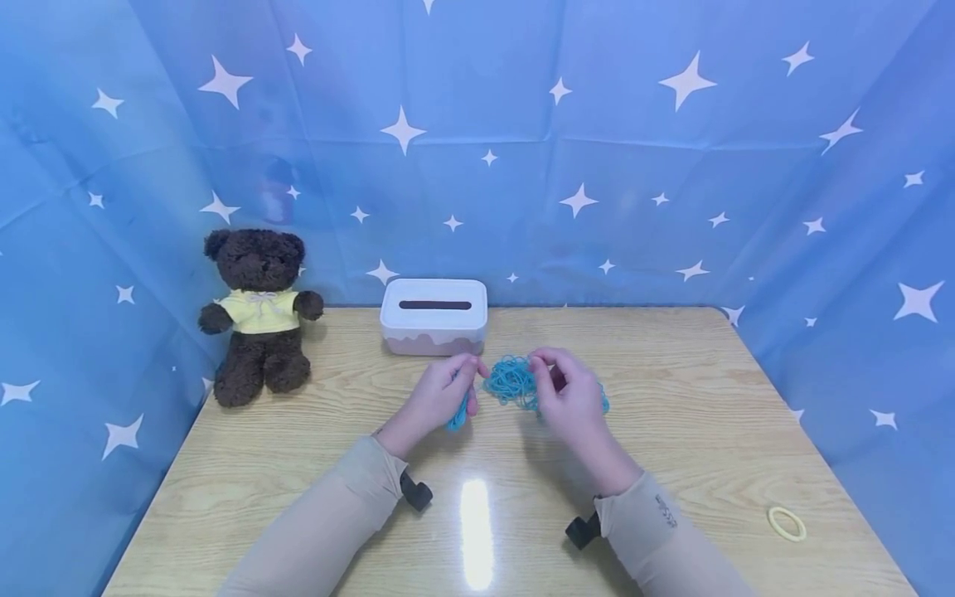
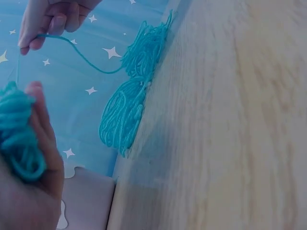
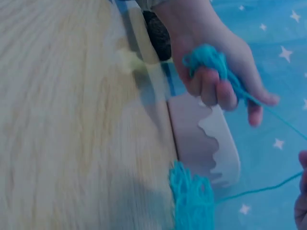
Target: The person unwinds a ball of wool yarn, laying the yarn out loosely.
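Observation:
My left hand [image 1: 442, 391] grips a wound bundle of teal yarn [image 3: 207, 58], its fingers curled round the loops; the bundle's end hangs below the hand in the head view. To its right, my right hand [image 1: 573, 400] pinches a yarn strand [image 2: 88, 63] between thumb and fingertips. In the right wrist view, one length of that strand runs taut from the left hand. The other length droops to a loose, tangled yarn pile [image 1: 511, 380] on the table, which lies between and behind the hands. The right hand hides part of the pile.
A white-topped tissue box [image 1: 434, 319] stands just behind the left hand. At the far left sits a dark brown teddy bear [image 1: 261, 319] in a yellow top. A pale yellow ring [image 1: 787, 524] lies on the wooden table [image 1: 671, 356] at right front. A starry blue curtain [image 1: 477, 99] encloses the table.

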A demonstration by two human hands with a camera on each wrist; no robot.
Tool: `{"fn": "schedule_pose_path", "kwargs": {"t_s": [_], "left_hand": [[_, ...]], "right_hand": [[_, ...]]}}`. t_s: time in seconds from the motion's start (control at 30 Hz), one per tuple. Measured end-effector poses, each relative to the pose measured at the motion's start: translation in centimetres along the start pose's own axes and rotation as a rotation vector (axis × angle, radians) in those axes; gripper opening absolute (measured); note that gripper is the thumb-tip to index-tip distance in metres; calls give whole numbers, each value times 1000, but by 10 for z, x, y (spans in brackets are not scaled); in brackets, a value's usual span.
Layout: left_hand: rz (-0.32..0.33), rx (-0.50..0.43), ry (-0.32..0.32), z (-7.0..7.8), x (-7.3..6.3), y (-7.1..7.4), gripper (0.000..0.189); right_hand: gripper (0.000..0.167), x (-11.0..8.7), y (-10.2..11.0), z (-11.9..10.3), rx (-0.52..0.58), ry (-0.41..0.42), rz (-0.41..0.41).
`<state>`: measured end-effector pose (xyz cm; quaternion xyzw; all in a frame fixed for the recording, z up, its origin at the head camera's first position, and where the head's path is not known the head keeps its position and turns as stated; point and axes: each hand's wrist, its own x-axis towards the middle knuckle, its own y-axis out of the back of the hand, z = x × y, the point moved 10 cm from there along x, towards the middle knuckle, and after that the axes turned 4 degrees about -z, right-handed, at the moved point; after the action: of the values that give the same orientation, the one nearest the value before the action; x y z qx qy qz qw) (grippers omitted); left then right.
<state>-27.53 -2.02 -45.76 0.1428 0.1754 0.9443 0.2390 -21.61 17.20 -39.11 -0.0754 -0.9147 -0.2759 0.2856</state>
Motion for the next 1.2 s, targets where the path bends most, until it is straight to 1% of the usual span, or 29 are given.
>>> {"fn": "schedule_pose_path", "kwargs": {"t_s": [0.1,0.17,0.23,0.3,0.37,0.43,0.5,0.53,0.6,0.67,0.73,0.8,0.9,1.0,1.1,1.2], "left_hand": [[-52,0,-37,6,-2,-4,37],[-68,-1,-45,8,-3,-4,26],[-77,2,-51,9,-4,-4,18],[-89,4,-53,8,-3,-5,21],[-109,-39,-56,7,-2,-5,27],[-154,-143,-43,5,-2,-9,31],[-192,-241,-10,3,-1,-12,31],[-202,-274,10,1,-1,-13,30],[-205,-303,51,-3,-1,-13,26],[-157,-242,82,-7,-1,-8,22],[-72,-167,79,-9,0,0,17],[27,-126,62,-9,0,11,15],[178,-103,16,-7,0,27,13],[294,-104,-12,-6,-3,39,12],[396,-77,-23,-5,-7,50,12],[467,-49,-17,-7,-10,57,12]], "right_hand": [[9,2,11,6,-5,-15,33],[11,2,20,11,-26,-21,62],[11,1,29,19,-37,-48,81],[11,-3,37,28,-51,-87,96],[11,-7,46,38,-58,-131,107],[12,-13,55,48,-71,-187,123],[13,-17,64,58,-92,-240,142],[14,-20,69,62,-102,-263,153],[17,-23,78,69,-127,-309,170],[18,-25,85,75,-165,-337,175],[19,-25,90,81,-209,-356,155],[19,-26,91,86,-270,-375,108],[20,-26,90,92,-354,-396,5],[24,-28,88,102,-441,-438,-111],[27,-32,87,113,-510,-501,-226],[29,-36,85,123,-563,-554,-336]]}}
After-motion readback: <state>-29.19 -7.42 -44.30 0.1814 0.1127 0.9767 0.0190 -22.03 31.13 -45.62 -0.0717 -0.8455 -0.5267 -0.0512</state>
